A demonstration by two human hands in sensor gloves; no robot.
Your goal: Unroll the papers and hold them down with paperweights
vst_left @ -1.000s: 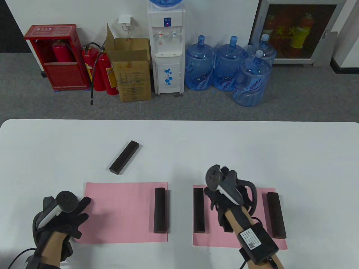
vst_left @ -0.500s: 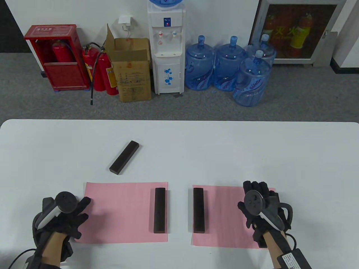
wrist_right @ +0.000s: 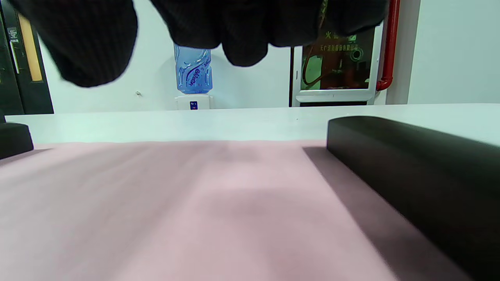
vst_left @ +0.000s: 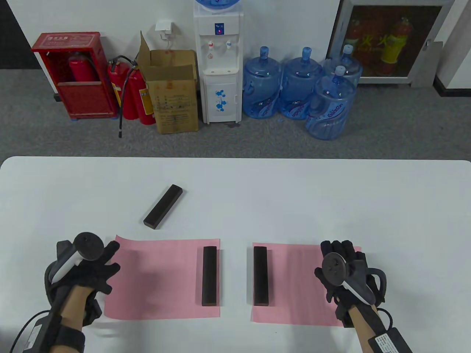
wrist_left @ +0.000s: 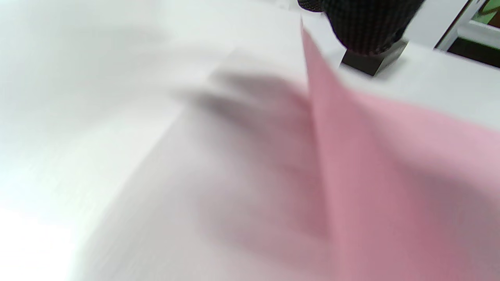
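Observation:
Two pink papers lie unrolled near the table's front edge. The left paper (vst_left: pixel 162 279) has a dark paperweight (vst_left: pixel 209 275) on its right edge. My left hand (vst_left: pixel 108 259) rests with spread fingers at the paper's left edge, which lifts a little in the blurred left wrist view (wrist_left: pixel 390 175). A loose paperweight (vst_left: pixel 163 206) lies beyond it. The right paper (vst_left: pixel 294 283) has a paperweight (vst_left: pixel 260 275) on its left edge. My right hand (vst_left: pixel 338 252) hovers over its right edge and hides a third paperweight there. That paperweight shows in the right wrist view (wrist_right: pixel 410 168), below my fingers (wrist_right: pixel 242 39), lying on the paper.
The white table (vst_left: pixel 331 191) stretches bare behind the papers. Beyond it on the floor stand a water dispenser (vst_left: pixel 219 62), several blue water jugs (vst_left: pixel 298 84), a cardboard box (vst_left: pixel 173 92) and fire extinguishers (vst_left: pixel 132 92).
My right hand moved from the middle of the right paper to its right edge, over the paperweight there. My left hand shifted forward, and the left paper's left edge drew in slightly.

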